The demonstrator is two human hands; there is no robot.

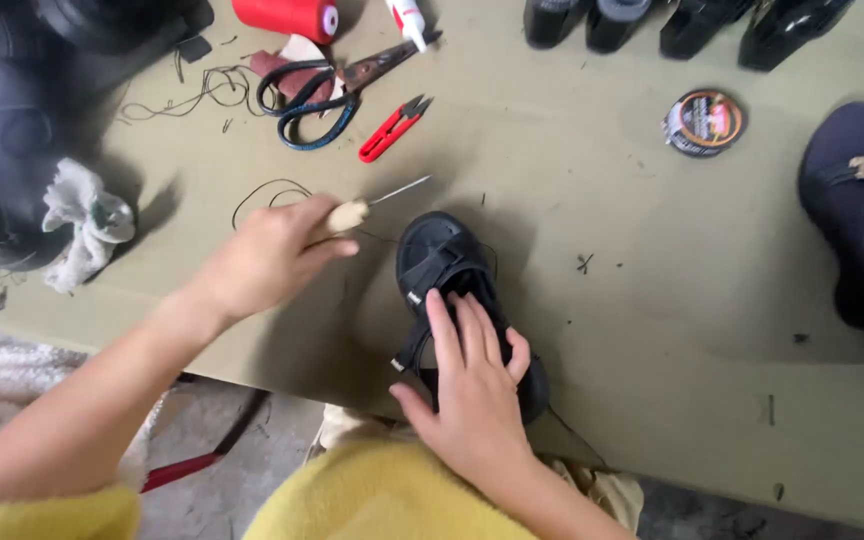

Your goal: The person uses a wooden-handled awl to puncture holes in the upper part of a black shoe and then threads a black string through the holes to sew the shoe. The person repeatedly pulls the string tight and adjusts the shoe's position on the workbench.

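A small black sandal [434, 256] lies at the near edge of an olive-green work surface [632, 300], its toe pointing away from me. My right hand [472, 385] presses flat on the sandal's heel and straps, fingers spread. My left hand [262, 262] is just left of the sandal. It grips an awl [354, 213] with a pale wooden handle, and the thin metal point angles up and to the right above the toe. A black thread [264, 188] loops on the surface behind my left hand.
Black-handled scissors [302, 95], red thread snips [390, 130], a red spool [287, 17] and a glue bottle [409, 20] lie at the back. A round polish tin [704, 122] and a dark slipper [857, 210] are on the right, a white rag [82, 220] on the left.
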